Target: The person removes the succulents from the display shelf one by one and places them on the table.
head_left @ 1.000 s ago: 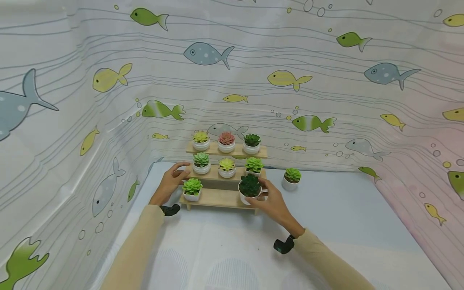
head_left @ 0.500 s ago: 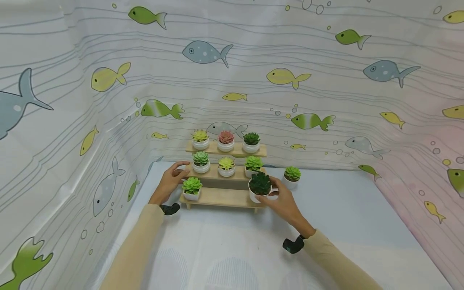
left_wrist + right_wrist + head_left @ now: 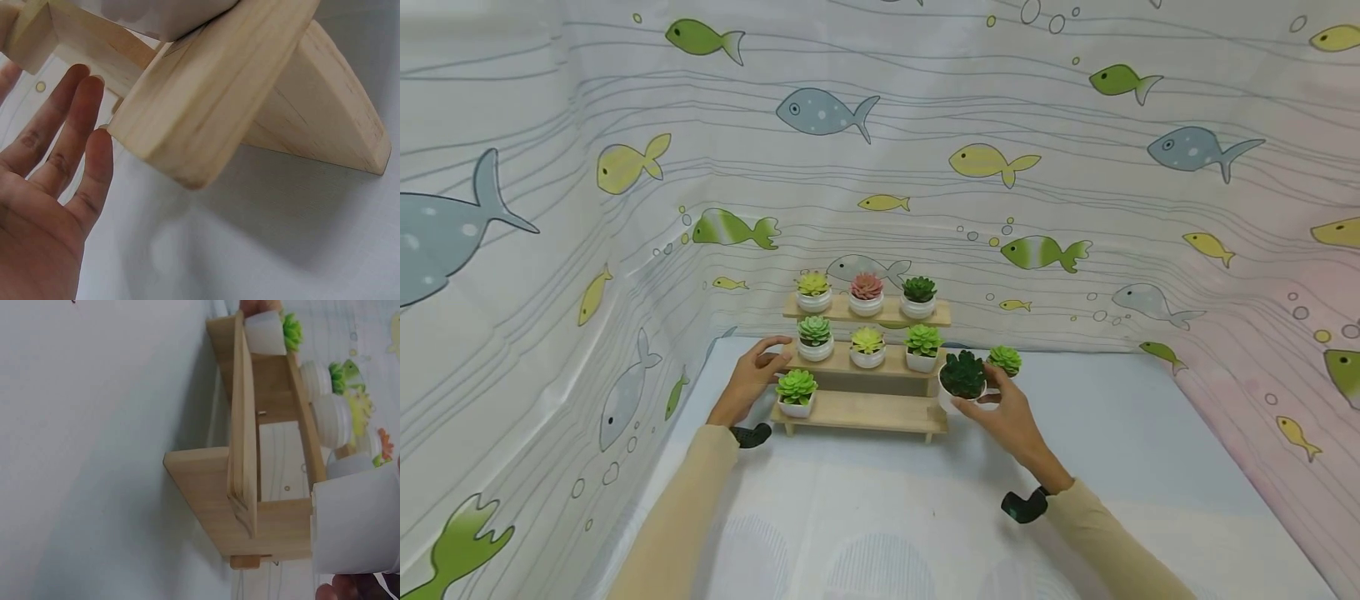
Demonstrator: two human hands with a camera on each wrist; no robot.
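My right hand [image 3: 1013, 418] grips a dark green potted succulent [image 3: 962, 373] in a white cup-like pot, held off the right end of the wooden tiered shelf [image 3: 868, 410]. In the right wrist view the white pot [image 3: 356, 522] hides most of that hand; a few fingertips show below it. My left hand [image 3: 747, 382] is at the shelf's left side by the middle tier. Seen from the left wrist, its fingers [image 3: 81, 112] are extended, with a fingertip at the plank's edge. A light green succulent [image 3: 796, 390] in a square white pot stands on the bottom tier's left end.
The middle tier bears a blue-green succulent [image 3: 815, 335], a yellow one [image 3: 867, 345] and a light green one [image 3: 922, 345]. Up top are yellow [image 3: 813, 288], pink [image 3: 867, 292] and dark green [image 3: 918, 295] succulents. Another green succulent [image 3: 1004, 360] stands right of the shelf, its pot hidden.
My right hand has carried the dark green succulent rightward, from in front of the bottom tier's right end to past the shelf's edge. The left hand stays in place.
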